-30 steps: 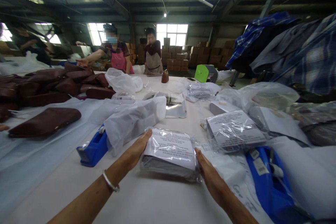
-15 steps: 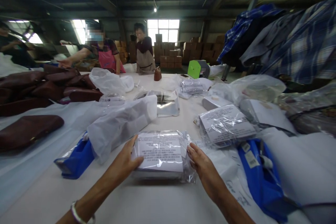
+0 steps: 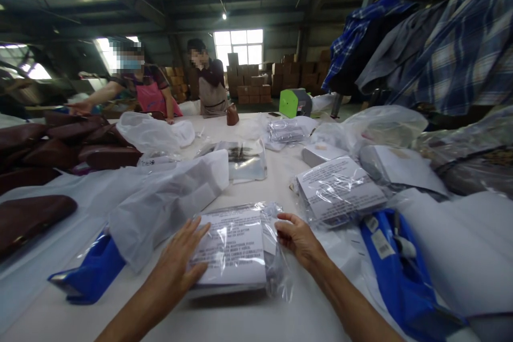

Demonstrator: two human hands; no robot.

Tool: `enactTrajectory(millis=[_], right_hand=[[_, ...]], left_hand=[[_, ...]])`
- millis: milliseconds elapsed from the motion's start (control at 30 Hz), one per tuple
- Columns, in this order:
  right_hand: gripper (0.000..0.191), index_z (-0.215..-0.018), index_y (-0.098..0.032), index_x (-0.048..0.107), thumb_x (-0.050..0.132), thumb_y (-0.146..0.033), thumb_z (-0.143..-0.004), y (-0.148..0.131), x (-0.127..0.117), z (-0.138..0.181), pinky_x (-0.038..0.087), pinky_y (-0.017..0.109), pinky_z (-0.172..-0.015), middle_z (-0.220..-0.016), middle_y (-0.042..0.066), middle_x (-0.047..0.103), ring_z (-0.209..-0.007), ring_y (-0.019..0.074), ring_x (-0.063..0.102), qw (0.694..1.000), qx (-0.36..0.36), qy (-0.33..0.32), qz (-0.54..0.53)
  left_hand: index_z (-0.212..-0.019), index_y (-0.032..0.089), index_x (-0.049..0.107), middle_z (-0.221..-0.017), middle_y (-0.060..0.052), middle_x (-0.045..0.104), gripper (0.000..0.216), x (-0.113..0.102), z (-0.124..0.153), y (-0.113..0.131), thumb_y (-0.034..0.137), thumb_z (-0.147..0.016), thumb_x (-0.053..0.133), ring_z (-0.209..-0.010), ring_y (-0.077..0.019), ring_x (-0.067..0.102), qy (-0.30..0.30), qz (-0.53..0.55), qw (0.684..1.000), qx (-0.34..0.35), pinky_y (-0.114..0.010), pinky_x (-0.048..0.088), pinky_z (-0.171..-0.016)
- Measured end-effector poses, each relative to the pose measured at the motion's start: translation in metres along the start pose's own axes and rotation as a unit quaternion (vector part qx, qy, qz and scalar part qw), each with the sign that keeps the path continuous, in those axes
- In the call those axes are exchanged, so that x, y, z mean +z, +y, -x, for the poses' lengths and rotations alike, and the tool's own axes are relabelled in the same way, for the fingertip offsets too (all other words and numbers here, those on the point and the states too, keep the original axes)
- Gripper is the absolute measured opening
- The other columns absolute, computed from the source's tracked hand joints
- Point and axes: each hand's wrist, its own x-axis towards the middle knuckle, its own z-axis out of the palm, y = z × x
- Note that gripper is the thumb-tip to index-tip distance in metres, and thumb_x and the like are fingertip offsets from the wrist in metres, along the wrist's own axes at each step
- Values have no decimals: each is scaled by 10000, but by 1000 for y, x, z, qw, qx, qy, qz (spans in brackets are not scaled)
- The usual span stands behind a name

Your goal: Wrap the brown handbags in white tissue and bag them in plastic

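Observation:
In front of me on the table lies a stack of clear plastic bags (image 3: 230, 248), with black printed text on white showing through the glossy film. My left hand (image 3: 178, 256) rests on its left side, fingers spread flat over the print. At the stack's upper right edge, my right hand (image 3: 298, 239) has thumb and fingers pinched together on the film of a bag; the exact grip is partly hidden. A similar stack of printed bags (image 3: 340, 189) lies to the right. One blue tape dispenser (image 3: 90, 272) stands at the left and another blue tape dispenser (image 3: 395, 267) at the right.
Crumpled white translucent bags (image 3: 172, 184) spread beyond my left hand. Brown pouches (image 3: 64, 144) are heaped at the left. Further back are flat clear bags (image 3: 246, 157) and a green machine (image 3: 290, 102). Two co-workers stand across the table. Shirts (image 3: 452, 37) hang at the right.
My left hand has gone from gripping the stack's side to lying spread on top. My right fingers have closed at the bag edge. The stack now lies flatter, and the view has shifted slightly.

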Motion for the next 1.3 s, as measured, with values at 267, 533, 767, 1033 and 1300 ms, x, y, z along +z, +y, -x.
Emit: enactTrajectory(millis=[267,533,767,1033,1300], right_hand=[[340,-828,-160,640,819,-100,-546,7,-2,-9,566,267,-685,-740,19,731,-679,155,682,987,84,-55,-128],[255,-860,-154,650,764,-20,-675,20,-18,-14,586,278,-729,-754,22,745,-697,161,712,966,133,-66,-212],[260,-889,-149,635,740,-11,-695,15,-18,-15,586,313,-793,-752,17,741,-811,196,732,959,165,-91,-211],[239,-854,-107,663,815,-80,-672,14,-14,-5,583,237,-706,-799,66,746,-714,147,704,981,110,-54,-149],[477,-848,-131,647,942,-188,-479,13,-16,5,578,243,-610,-757,31,722,-657,144,667,991,78,7,-107]], left_hand=[[-1421,298,474,-1529,-38,428,492,1,-48,87,253,-937,542,-1427,-294,363,-94,-35,975,201,-546,358,-1149],[-1333,227,556,-1411,-87,566,396,10,-55,94,287,-943,572,-1299,-280,533,-104,-54,967,225,-476,444,-1092],[-1320,292,545,-1416,-39,562,400,11,-61,94,303,-927,617,-1297,-288,524,-140,-64,961,229,-488,401,-1100],[-1277,259,534,-1377,-43,586,430,11,-59,94,289,-878,690,-1291,-239,511,-139,1,969,202,-441,340,-1115],[-1249,248,554,-1309,-43,619,405,17,-61,99,340,-879,691,-1232,-261,539,-135,-30,965,221,-443,375,-1055]])
